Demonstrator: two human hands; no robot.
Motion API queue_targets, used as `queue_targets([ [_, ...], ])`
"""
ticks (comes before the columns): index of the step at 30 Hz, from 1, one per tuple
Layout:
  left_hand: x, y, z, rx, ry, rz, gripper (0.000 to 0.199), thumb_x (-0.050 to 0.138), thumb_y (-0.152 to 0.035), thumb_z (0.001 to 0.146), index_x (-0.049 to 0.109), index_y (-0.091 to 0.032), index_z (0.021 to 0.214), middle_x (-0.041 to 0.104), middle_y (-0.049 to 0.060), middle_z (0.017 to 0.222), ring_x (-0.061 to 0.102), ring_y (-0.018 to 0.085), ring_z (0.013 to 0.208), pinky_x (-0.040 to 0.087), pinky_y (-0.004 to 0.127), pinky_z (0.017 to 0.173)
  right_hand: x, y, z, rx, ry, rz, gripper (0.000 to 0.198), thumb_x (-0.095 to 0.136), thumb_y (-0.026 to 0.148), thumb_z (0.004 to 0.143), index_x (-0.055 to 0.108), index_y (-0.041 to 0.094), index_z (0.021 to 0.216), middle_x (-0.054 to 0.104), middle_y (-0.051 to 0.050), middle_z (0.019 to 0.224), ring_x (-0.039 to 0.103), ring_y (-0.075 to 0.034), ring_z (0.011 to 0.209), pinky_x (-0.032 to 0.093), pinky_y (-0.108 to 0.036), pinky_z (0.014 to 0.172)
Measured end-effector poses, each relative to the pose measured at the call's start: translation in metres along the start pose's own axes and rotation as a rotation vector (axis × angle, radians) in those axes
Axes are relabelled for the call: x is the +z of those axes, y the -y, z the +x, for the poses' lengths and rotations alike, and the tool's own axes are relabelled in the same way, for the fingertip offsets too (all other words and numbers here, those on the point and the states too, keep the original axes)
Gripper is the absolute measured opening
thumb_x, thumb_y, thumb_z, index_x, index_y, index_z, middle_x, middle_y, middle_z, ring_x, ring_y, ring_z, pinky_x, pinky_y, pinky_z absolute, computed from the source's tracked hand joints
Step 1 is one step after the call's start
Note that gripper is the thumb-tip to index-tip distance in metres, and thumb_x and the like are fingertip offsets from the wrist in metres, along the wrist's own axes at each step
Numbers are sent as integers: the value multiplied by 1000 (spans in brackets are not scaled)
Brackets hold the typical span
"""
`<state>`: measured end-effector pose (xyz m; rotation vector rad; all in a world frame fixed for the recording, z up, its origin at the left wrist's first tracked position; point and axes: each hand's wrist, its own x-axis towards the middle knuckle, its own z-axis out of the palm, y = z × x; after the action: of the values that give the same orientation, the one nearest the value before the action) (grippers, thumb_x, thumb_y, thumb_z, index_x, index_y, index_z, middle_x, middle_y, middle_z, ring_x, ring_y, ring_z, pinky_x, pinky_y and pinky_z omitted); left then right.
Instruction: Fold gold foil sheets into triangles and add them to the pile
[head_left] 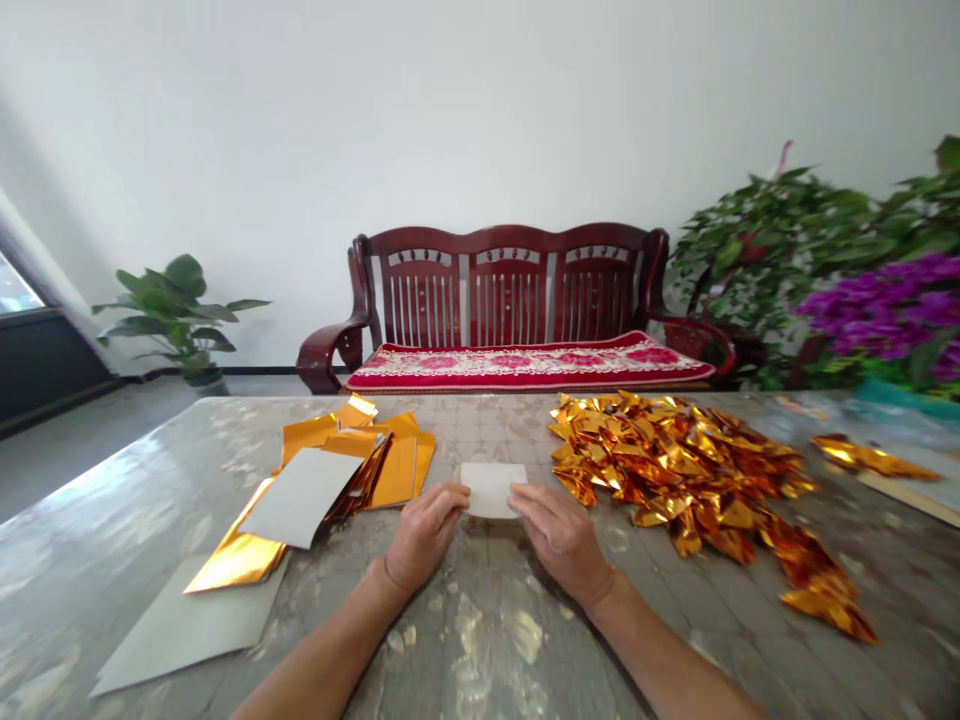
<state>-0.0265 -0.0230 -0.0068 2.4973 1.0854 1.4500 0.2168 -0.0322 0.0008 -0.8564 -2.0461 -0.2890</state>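
A sheet of paper (493, 488), its pale side showing, is held between both hands just over the table's middle. My left hand (426, 530) pinches its left edge between thumb and fingers. At the right edge, my right hand (559, 535) grips it the same way. Left of my hands lies a loose pile of gold foil paper sheets (394, 470), some with the pale back up. To the right spreads a heap of folded gold foil paper pieces (660, 460), pointed and shiny.
The grey patterned table (337, 640) extends across the front. A pale sheet (195, 620) lies at its left. One folded gold piece (874, 458) and clear plastic (840, 412) lie at the far right. Behind stand a wooden bench (506, 290), a potted plant (176, 320) and purple flowers (892, 305).
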Motion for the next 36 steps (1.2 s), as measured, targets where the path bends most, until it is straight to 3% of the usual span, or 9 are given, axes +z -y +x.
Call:
queue_targets([
  [8, 1, 2, 1, -87, 358, 92, 18, 49, -26, 98, 65, -21, 94, 69, 4, 97, 63, 16, 93, 48, 26, 84, 4, 0, -5, 127, 358, -105, 10, 63, 24, 92, 72, 25, 87, 72, -2, 85, 62, -19, 83, 43, -30, 73],
  [12, -1, 1, 2, -133, 465, 130, 23, 50, -32, 98, 68, -21, 87, 70, 3, 91, 61, 18, 92, 46, 28, 85, 1, 1, -4, 172, 452, -84, 12, 61, 26, 93, 73, 24, 88, 70, -1, 89, 58, -19, 87, 40, -30, 76],
  [19, 0, 1, 4, -251, 437, 126, 25, 52, -31, 97, 68, -20, 81, 69, 2, 88, 61, 18, 90, 43, 28, 85, 1, 0, 1, 334, 486, -19, 27, 51, 30, 98, 72, 22, 83, 67, -3, 88, 57, -17, 90, 39, -28, 81],
  [26, 8, -4, 11, -331, 440, 244, 28, 52, -32, 96, 62, -19, 73, 64, 4, 83, 58, 19, 86, 41, 29, 78, 3, 1, 5, 549, 524, -87, 24, 53, 30, 95, 70, 22, 80, 66, -2, 87, 59, -16, 90, 38, -26, 77],
  [36, 7, -5, 13, -386, 426, 228, 23, 56, -33, 94, 65, -20, 78, 63, 3, 85, 57, 19, 88, 40, 30, 79, 4, 1, 10, 577, 562, -143, 21, 53, 31, 94, 66, 22, 80, 67, -1, 88, 59, -16, 87, 35, -26, 73],
])
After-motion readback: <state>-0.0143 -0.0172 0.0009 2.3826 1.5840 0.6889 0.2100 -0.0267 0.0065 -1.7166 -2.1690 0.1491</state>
